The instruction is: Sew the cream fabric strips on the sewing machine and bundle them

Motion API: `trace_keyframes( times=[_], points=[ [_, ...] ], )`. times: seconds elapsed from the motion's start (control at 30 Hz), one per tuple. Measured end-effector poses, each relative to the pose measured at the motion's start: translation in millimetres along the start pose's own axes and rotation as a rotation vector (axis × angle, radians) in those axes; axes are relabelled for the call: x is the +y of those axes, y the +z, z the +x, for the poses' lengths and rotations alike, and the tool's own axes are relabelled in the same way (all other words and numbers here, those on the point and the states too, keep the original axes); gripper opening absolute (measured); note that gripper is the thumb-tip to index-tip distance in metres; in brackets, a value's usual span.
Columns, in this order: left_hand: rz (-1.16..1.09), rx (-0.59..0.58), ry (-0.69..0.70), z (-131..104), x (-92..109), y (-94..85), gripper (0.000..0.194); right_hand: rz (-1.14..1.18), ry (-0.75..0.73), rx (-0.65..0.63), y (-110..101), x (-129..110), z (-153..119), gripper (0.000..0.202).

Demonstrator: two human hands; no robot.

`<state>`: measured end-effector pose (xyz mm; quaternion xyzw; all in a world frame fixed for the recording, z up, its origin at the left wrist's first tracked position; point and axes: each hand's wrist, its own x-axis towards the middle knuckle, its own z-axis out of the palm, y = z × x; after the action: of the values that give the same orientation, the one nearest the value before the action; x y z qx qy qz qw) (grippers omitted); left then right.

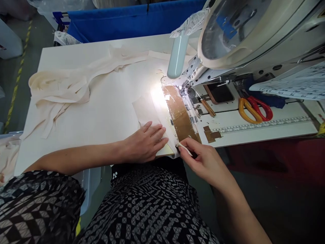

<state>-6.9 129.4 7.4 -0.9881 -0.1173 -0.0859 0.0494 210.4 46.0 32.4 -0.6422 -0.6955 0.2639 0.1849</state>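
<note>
A cream fabric piece (145, 109) lies near the front edge of the white table, left of the sewing machine (189, 79). My left hand (146, 142) rests flat on it with the fingers stretched out. At the table's front edge, my right hand (200, 159) pinches the fabric's corner between thumb and fingers. Between the cloth and the machine runs a strip of brown tape (179, 112). The machine's lamp lights the cloth brightly, so its far end is washed out.
A heap of cream fabric strips (63, 84) covers the table's left side. Right of the needle area lie a wooden-handled tool (208, 107), a phone-like dark object (220, 92), scissors (254, 109) and a printed ruler (266, 124). A blue cloth bin (132, 20) stands behind.
</note>
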Motion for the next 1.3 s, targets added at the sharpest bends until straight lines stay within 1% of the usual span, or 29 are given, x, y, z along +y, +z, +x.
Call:
trace_keyframes(
  times=[0.1,0.17,0.33,0.43,0.7,0.8,0.87,0.9,0.93,1.0,1.07,1.13,1.2,1.3],
  points=[
    [-0.017,-0.005,-0.001,-1.5,3.6,-1.0,0.052,0.038,0.057,0.123,4.5,-1.6,2.5,0.017],
    [-0.013,-0.003,-0.007,-2.0,5.0,-2.2,0.050,0.023,0.047,0.186,10.9,-2.6,7.6,0.016],
    [0.011,0.016,-0.015,-2.5,6.3,-3.2,0.046,-0.031,-0.027,0.210,22.0,-3.0,21.2,0.017],
    [0.025,0.024,-0.014,-2.6,6.8,-1.7,0.046,-0.073,-0.055,0.188,22.6,-2.9,27.3,0.018],
    [0.042,0.029,-0.017,-2.8,8.2,0.9,0.045,-0.176,-0.072,0.112,21.5,-9.1,37.3,0.019],
    [0.043,0.018,-0.016,-2.8,9.2,-0.1,0.045,-0.215,-0.103,0.065,14.0,-9.8,37.2,0.021],
    [0.038,0.004,-0.022,-2.7,7.2,-1.2,0.046,-0.152,-0.098,0.009,5.9,-8.9,33.4,0.022],
    [0.035,-0.007,-0.032,-2.5,4.7,-2.0,0.046,-0.096,-0.074,0.011,2.0,-8.4,30.4,0.021],
    [0.034,-0.022,-0.047,-2.2,1.1,-2.9,0.045,-0.035,-0.037,0.045,-1.2,-8.2,26.7,0.021],
    [0.035,-0.058,-0.093,-1.6,-9.2,-4.9,0.042,0.066,0.044,0.186,-3.8,-9.1,18.4,0.019],
    [0.031,-0.093,-0.137,-1.0,-21.6,-7.2,0.040,0.120,0.086,0.307,-0.3,-11.6,11.5,0.018],
    [0.011,-0.110,-0.155,-0.6,-32.5,-9.5,0.039,0.134,0.083,0.354,7.6,-14.7,8.7,0.017],
    [-0.022,-0.126,-0.135,-0.4,-39.1,-11.3,0.041,0.127,0.061,0.382,16.7,-17.4,11.7,0.018],
    [-0.052,-0.152,-0.092,-1.3,-39.9,-13.0,0.042,0.110,0.047,0.376,26.4,-20.3,24.2,0.021]
  ],
)
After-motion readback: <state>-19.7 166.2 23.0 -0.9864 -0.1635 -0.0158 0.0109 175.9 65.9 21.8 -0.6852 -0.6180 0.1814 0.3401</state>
